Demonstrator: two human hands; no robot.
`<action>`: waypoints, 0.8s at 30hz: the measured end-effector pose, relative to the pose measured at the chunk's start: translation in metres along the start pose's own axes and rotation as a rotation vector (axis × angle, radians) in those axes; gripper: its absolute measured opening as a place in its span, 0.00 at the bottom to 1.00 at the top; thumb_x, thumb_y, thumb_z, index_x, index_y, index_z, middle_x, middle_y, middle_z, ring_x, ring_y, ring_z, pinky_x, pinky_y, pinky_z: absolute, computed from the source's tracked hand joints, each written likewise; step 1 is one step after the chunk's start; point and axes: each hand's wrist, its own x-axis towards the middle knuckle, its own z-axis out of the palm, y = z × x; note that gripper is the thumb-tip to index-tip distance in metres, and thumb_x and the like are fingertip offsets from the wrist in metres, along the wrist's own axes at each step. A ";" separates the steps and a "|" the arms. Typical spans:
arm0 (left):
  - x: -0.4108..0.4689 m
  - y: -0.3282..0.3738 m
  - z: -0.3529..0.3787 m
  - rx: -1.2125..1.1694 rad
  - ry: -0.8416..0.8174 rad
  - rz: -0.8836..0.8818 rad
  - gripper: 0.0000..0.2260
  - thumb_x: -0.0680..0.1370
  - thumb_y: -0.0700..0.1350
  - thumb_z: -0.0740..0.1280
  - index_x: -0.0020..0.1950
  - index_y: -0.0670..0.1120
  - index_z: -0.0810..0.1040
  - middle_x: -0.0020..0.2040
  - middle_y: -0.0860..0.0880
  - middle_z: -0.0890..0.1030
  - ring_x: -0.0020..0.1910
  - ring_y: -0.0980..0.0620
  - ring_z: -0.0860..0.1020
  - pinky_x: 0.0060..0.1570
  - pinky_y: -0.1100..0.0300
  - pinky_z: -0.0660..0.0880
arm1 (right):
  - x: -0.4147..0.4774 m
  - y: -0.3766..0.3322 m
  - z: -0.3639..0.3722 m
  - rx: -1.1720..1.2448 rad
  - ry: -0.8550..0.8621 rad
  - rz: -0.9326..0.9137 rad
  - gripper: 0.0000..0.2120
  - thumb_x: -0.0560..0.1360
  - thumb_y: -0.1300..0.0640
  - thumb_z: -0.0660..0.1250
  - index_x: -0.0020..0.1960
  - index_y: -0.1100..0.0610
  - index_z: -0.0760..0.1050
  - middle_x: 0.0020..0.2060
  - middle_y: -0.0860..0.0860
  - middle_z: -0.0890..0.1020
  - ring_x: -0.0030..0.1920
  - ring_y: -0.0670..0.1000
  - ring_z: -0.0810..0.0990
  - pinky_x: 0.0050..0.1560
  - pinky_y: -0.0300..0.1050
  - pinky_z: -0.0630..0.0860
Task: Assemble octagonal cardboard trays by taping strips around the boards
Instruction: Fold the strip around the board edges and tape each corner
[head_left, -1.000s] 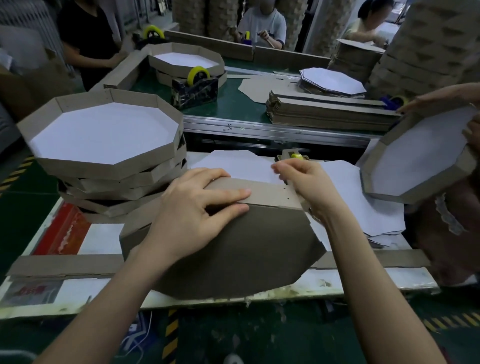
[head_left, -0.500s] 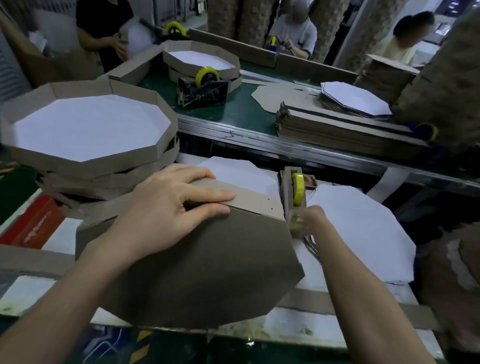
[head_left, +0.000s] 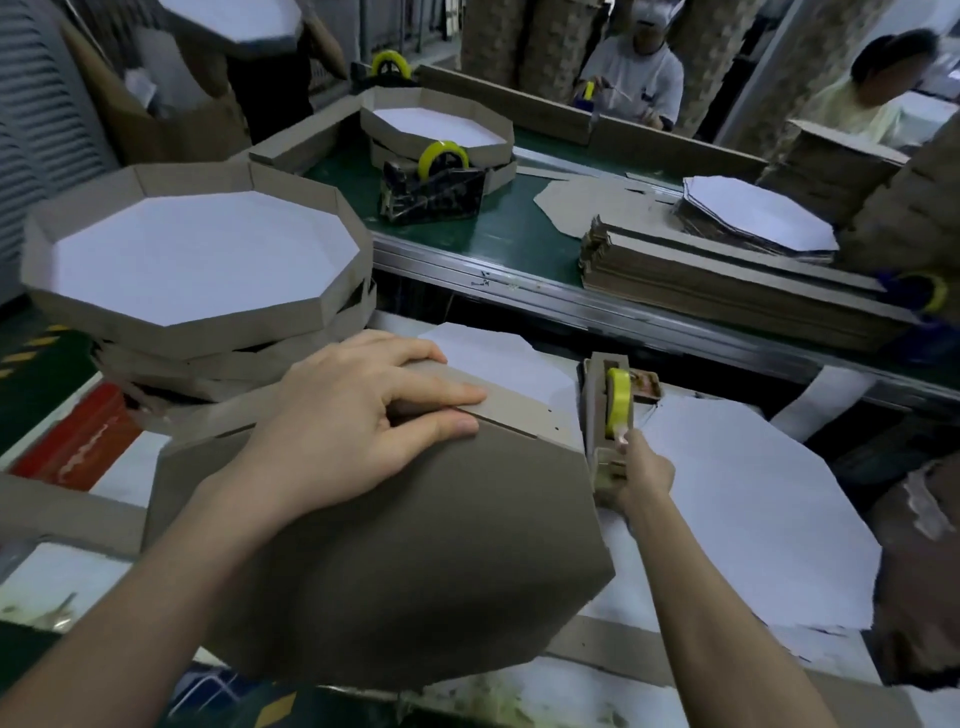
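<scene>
A brown octagonal board stands tilted on edge in front of me, its brown back toward me. A cardboard strip runs along its upper rim. My left hand lies over that rim, fingers straight, pressing strip and board together. To the right stands a cardboard-clad tape dispenser with a yellow roll. My right hand is at the dispenser's near end, pinching the tape end between thumb and fingertip.
A stack of finished octagonal trays stands at the left. White octagonal boards lie flat on the right. Beyond a metal rail runs a green belt with a second tape dispenser, strip bundles, more trays. People work at the far side.
My right hand left the strip's corner and dropped to the tape dispenser, where it now pinches the tape. The tray another person held at the right has gone. My left hand stays put.
</scene>
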 end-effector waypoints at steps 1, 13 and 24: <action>0.001 0.000 0.001 0.012 0.003 0.005 0.17 0.72 0.69 0.58 0.54 0.70 0.80 0.58 0.62 0.79 0.60 0.60 0.73 0.54 0.52 0.75 | -0.004 0.011 -0.004 0.028 0.014 -0.024 0.13 0.73 0.48 0.68 0.39 0.58 0.76 0.36 0.53 0.80 0.37 0.53 0.77 0.40 0.48 0.74; 0.007 0.001 0.009 0.027 0.012 0.040 0.15 0.73 0.68 0.58 0.54 0.70 0.79 0.55 0.63 0.79 0.58 0.60 0.75 0.51 0.51 0.76 | 0.000 0.071 -0.047 -0.107 -0.084 -0.335 0.09 0.77 0.62 0.68 0.42 0.65 0.82 0.59 0.53 0.81 0.59 0.53 0.78 0.64 0.53 0.73; -0.005 -0.007 -0.005 -0.017 0.015 0.031 0.16 0.72 0.68 0.58 0.54 0.69 0.80 0.56 0.63 0.79 0.58 0.60 0.74 0.51 0.55 0.73 | -0.081 0.002 -0.009 -0.227 -0.282 -0.425 0.09 0.79 0.55 0.69 0.56 0.58 0.83 0.38 0.48 0.84 0.38 0.48 0.81 0.44 0.49 0.80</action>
